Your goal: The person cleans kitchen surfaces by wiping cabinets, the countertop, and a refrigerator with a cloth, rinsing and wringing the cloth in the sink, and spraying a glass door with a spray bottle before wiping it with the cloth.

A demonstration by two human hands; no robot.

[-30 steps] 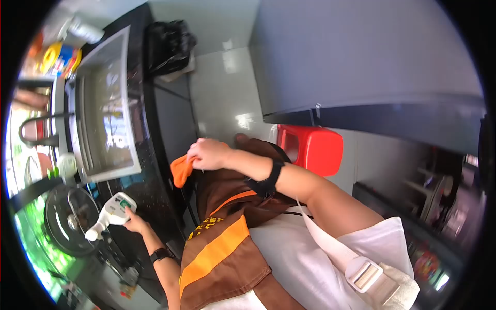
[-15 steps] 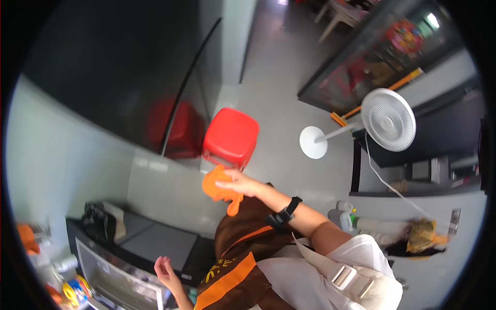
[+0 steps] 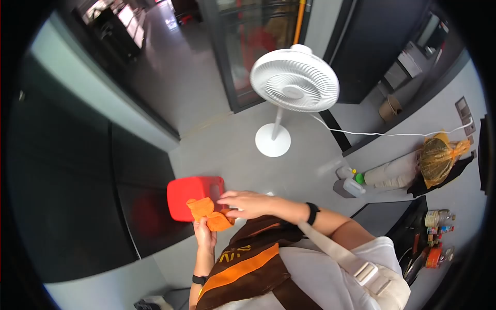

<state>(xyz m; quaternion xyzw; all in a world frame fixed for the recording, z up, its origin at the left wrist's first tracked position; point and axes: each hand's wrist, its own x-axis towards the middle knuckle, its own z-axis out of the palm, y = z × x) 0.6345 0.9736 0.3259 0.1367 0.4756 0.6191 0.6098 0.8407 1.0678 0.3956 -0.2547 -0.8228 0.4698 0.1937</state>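
An orange cloth, bunched and folded, is gripped near its lower edge by my left hand, whose fingers close on it. Just to the right of the cloth is my right hand, its fingers apart and pointing left; the thumb is beside the cloth's right end, and whether it touches is hard to tell. Behind the cloth stands a red plastic stool, partly covered by it.
A white standing fan is ahead, its cord running right to a wall socket. Dark glossy cabinet doors line the left. Jugs, a yellow bag and bottles are at the right. A doorway opens at the top left.
The view has turned from the counter toward the fan. My left hand let go of a white handheld device, then took hold of the orange cloth. My right hand, which held the cloth, has opened.
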